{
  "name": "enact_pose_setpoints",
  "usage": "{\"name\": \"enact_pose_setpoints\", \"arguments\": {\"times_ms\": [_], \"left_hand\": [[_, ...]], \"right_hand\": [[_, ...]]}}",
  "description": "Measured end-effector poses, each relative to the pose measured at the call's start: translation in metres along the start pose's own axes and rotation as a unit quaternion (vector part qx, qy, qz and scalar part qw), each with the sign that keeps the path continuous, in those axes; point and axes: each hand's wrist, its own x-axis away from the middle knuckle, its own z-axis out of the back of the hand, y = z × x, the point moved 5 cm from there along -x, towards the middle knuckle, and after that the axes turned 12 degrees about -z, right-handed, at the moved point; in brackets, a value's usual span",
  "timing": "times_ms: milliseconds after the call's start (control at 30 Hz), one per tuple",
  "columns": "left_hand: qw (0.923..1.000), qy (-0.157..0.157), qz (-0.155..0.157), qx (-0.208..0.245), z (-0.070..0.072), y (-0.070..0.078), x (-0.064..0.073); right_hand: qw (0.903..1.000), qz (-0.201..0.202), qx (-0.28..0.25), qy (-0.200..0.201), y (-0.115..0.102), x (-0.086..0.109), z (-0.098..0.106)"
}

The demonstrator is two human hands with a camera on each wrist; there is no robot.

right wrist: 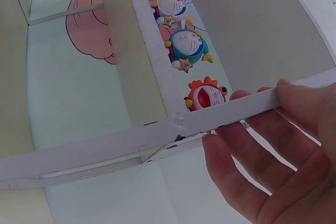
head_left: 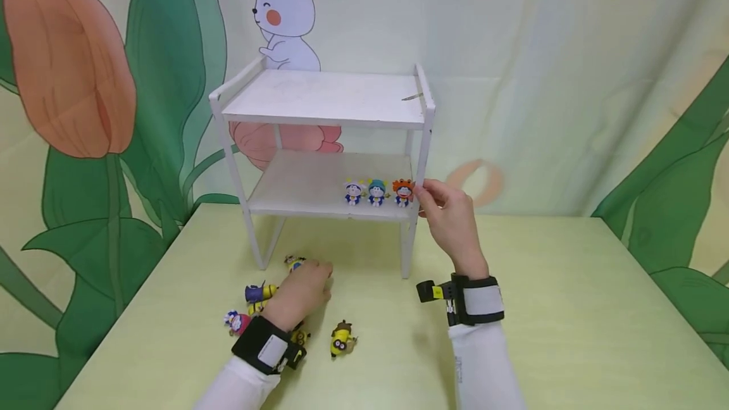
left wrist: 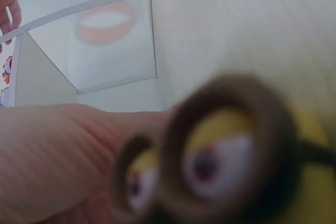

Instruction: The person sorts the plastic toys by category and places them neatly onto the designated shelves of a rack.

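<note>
My right hand holds the right front leg of a white two-tier shelf, its thumb on one side of the bar and fingers on the other. Just beside it on the lower tier stands a figurine in an orange crab hat. Figurines in a teal hat and a white hat stand left of it. Down on the table, my left hand reaches over several toy figurines, close to one by its fingers; its fingertips are hidden. A goggled yellow Minion looms under the left wrist.
A Minion with a brown top lies on the table right of my left wrist. Left of that hand lie a blue-and-yellow figurine and a pink one. A printed curtain hangs behind the shelf.
</note>
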Motion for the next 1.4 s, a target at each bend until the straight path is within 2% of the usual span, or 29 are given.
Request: {"name": "enact_pose_setpoints", "arguments": {"times_ms": [300, 533, 767, 967, 1200, 1400], "left_hand": [[0.9996, 0.016, -0.014, 0.02, 0.008, -0.004, 0.0], [0.9972, 0.049, -0.038, 0.043, 0.02, -0.005, -0.002], [0.9913, 0.094, -0.066, 0.064, 0.035, -0.004, -0.003], [0.9865, 0.119, -0.085, 0.075, 0.048, 0.0, -0.004], [0.9828, 0.141, -0.103, 0.057, 0.064, 0.007, -0.004], [0.9746, 0.169, -0.128, 0.071, 0.074, 0.011, -0.001]], "right_hand": [[1.0, -0.005, 0.008, 0.0, -0.001, 0.0, 0.001], [1.0, 0.0, -0.003, -0.001, -0.002, -0.001, 0.002], [1.0, -0.008, -0.001, -0.002, -0.001, 0.0, 0.002], [1.0, 0.0, 0.007, 0.001, -0.001, 0.0, 0.001], [1.0, 0.002, 0.007, 0.003, 0.001, 0.0, 0.001], [1.0, 0.001, 0.007, 0.0, 0.001, 0.0, 0.001]]}}
